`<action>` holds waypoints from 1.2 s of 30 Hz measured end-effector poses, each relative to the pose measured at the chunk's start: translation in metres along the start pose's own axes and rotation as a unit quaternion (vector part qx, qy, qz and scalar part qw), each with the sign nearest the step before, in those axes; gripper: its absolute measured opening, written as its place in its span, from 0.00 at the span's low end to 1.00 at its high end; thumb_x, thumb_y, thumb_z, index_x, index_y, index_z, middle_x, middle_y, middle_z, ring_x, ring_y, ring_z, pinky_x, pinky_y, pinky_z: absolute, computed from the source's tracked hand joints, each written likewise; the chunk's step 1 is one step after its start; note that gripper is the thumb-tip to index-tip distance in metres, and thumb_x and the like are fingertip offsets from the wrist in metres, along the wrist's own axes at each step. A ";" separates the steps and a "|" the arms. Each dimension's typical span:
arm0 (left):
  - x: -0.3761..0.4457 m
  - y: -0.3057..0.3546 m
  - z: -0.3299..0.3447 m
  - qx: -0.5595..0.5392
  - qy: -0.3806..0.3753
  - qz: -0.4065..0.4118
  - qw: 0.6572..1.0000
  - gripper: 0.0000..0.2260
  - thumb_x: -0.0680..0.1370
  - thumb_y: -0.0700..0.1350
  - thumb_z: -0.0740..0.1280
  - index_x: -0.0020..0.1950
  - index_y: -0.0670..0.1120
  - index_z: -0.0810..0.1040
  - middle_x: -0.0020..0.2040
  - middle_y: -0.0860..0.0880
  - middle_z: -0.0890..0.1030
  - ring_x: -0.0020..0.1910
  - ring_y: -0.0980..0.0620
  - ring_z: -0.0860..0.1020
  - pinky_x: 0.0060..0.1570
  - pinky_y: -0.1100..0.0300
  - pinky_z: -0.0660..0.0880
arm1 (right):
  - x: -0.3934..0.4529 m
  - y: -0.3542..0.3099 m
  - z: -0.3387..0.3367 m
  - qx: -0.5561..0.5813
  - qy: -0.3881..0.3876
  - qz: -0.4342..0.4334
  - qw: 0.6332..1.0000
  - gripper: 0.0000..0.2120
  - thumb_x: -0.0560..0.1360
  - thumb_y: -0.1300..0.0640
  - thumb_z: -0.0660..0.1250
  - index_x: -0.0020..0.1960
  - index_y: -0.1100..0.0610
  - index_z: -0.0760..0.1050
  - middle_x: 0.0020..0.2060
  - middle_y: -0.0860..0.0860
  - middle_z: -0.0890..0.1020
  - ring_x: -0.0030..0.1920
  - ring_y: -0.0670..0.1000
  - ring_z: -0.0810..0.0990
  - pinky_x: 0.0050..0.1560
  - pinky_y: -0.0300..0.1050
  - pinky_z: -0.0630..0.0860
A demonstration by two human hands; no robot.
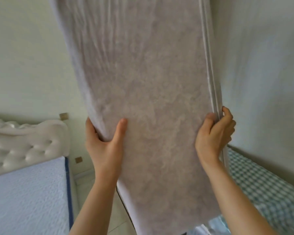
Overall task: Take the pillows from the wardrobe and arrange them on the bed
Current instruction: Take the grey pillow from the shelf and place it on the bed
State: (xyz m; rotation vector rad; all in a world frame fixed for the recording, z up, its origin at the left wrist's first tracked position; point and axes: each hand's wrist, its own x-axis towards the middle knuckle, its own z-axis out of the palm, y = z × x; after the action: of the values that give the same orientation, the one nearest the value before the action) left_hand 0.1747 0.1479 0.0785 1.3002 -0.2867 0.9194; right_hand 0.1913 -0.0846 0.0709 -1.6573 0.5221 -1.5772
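A large grey-mauve fabric panel [151, 73] hangs from above and fills the middle of the view; it looks like the wardrobe's cloth front. My left hand [105, 145] grips its left edge, thumb across the front. My right hand [214, 133] is closed around its right edge, where several piped seams run down. Behind that edge, at the lower right, green-and-white checked bedding [261, 180] lies on a shelf; I cannot tell whether it is a pillow. The bed [27, 197], with a pale blue mattress, stands at the lower left.
A white tufted headboard [24, 145] rises behind the mattress against a pale wall. Two brass wall plates [64, 116] [78, 159] sit beside it. A strip of light tiled floor [92, 184] runs between the bed and the wardrobe.
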 end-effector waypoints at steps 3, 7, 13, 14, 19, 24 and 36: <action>0.014 0.005 -0.042 0.028 0.051 0.004 0.998 0.15 0.69 0.56 0.74 0.52 0.63 0.74 0.50 0.66 0.81 0.52 0.65 0.80 0.48 0.70 0.76 | -0.030 -0.029 0.026 0.035 -0.049 -0.020 0.998 0.23 0.77 0.50 0.56 0.68 0.61 0.67 0.60 0.63 0.73 0.59 0.65 0.71 0.57 0.59 0.66; 0.033 -0.001 -0.094 0.073 0.108 0.011 0.991 0.15 0.70 0.56 0.75 0.53 0.63 0.75 0.52 0.63 0.82 0.53 0.63 0.80 0.51 0.64 0.78 | -0.074 -0.062 0.066 0.061 -0.089 -0.059 0.992 0.21 0.77 0.57 0.61 0.67 0.66 0.68 0.57 0.67 0.75 0.58 0.68 0.72 0.56 0.57 0.66; 0.056 -0.019 -0.154 0.130 0.168 0.022 0.977 0.16 0.70 0.56 0.76 0.54 0.58 0.77 0.51 0.64 0.82 0.50 0.64 0.81 0.47 0.70 0.77 | -0.137 -0.085 0.124 0.113 -0.186 -0.046 0.975 0.21 0.79 0.57 0.60 0.68 0.66 0.66 0.59 0.66 0.73 0.61 0.65 0.70 0.58 0.56 0.64; 0.061 -0.024 -0.164 0.141 0.176 0.023 0.974 0.16 0.70 0.56 0.76 0.55 0.56 0.77 0.50 0.63 0.82 0.50 0.64 0.81 0.46 0.70 0.77 | -0.147 -0.087 0.135 0.122 -0.208 -0.044 0.970 0.22 0.79 0.56 0.60 0.69 0.66 0.66 0.60 0.66 0.73 0.61 0.65 0.70 0.59 0.56 0.63; 0.087 -0.050 -0.206 0.212 0.212 0.033 0.953 0.12 0.72 0.53 0.74 0.49 0.56 0.72 0.43 0.66 0.80 0.43 0.64 0.79 0.40 0.70 0.76 | -0.201 -0.090 0.192 0.148 -0.337 0.003 0.930 0.24 0.78 0.49 0.54 0.71 0.59 0.61 0.63 0.62 0.69 0.62 0.62 0.68 0.61 0.60 0.65; 0.113 -0.090 -0.240 0.250 0.258 0.029 0.933 0.13 0.75 0.50 0.73 0.37 0.57 0.69 0.29 0.59 0.76 0.28 0.58 0.74 0.30 0.65 0.74 | -0.257 -0.085 0.248 0.167 -0.453 0.068 0.873 0.22 0.79 0.49 0.58 0.72 0.53 0.60 0.62 0.57 0.67 0.60 0.58 0.70 0.56 0.52 0.69; 0.158 -0.208 -0.302 0.395 0.189 -0.006 0.899 0.17 0.76 0.48 0.72 0.34 0.58 0.66 0.25 0.49 0.69 0.24 0.53 0.66 0.25 0.64 0.62 | -0.347 -0.068 0.354 0.157 -0.645 0.096 0.741 0.27 0.79 0.56 0.62 0.75 0.53 0.55 0.68 0.55 0.67 0.65 0.52 0.69 0.67 0.53 0.69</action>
State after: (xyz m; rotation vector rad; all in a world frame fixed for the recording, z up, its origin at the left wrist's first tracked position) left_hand 0.3325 0.4909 -0.0507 1.8016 0.4537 1.3213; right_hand 0.4671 0.3046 -0.0780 -1.8751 -0.3102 -0.0802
